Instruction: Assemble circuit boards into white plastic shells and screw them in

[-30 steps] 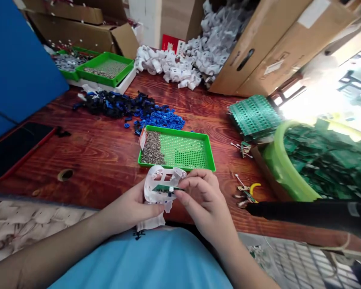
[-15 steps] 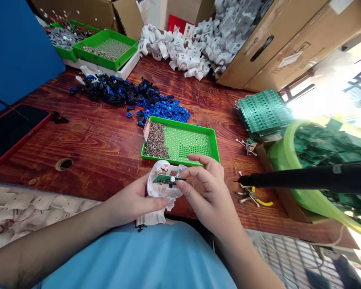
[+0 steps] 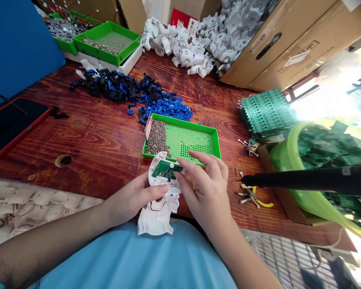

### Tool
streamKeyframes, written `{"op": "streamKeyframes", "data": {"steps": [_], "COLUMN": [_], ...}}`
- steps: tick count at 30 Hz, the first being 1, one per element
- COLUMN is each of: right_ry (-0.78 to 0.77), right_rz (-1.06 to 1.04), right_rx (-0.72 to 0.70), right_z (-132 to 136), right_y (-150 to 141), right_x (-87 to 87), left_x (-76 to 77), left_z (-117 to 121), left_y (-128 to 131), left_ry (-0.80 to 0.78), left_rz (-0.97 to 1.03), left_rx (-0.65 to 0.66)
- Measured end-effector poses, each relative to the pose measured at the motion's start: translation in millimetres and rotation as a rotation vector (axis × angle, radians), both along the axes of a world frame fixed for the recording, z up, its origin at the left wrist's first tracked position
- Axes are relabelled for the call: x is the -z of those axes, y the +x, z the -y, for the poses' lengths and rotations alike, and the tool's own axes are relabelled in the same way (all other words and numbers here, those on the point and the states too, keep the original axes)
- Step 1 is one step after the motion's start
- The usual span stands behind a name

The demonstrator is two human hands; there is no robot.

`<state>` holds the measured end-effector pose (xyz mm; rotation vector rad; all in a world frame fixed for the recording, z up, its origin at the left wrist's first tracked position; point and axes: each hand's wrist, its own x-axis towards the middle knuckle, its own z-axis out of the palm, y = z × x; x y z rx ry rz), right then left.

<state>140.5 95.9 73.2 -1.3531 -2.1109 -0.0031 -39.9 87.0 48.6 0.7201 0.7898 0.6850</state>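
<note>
Now tilting a smooth, curved white shell (image 3: 154,181) to show the green circuit board (image 3: 162,168) face-on rather than edge-on, apparently settling it into the hollow; gripping the shell's left side with the left hand (image 3: 134,196), pinching the board's right end with the fingers of the right hand (image 3: 209,186); working above the counter's (image 3: 87,132) near edge, just nearer than the green tray (image 3: 188,136)

Bright light (image 3: 321,105) glares at right beyond a reddish wooden table (image 3: 99,132), a blue panel (image 3: 18,48) at left.
</note>
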Motion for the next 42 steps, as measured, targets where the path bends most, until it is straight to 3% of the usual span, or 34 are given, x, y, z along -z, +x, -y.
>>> {"op": "streamKeyframes", "data": {"steps": [10,18,26,32,42], "right_ry": [-0.03,-0.05,-0.018,-0.062,-0.045], "right_rz": [0.069,0.008,0.055,0.188,0.343], "right_rx": [-0.177,-0.244,-0.247,-0.289,-0.217], "right_z": [-5.7,-17.4,-17.7,-16.2,-10.1], "right_y": [-0.4,-3.0,-5.6,-4.8,-8.8], "right_x": [0.8,-4.0,-1.9,-4.6,-7.2], "left_x": [4.6,1.4,1.2,0.7,-3.5], "left_z": [2.2,1.0,1.6,-0.1,-1.4], "left_y": [-1.7,-4.9,-6.8,-6.6,-5.6], "left_ry": [-0.078,-0.06,-0.027,-0.007,-0.03], "left_rz": [0.031,0.075,0.043,-0.087,-0.078], "left_rx": [-0.012,0.028,0.035,0.024,-0.05]}}
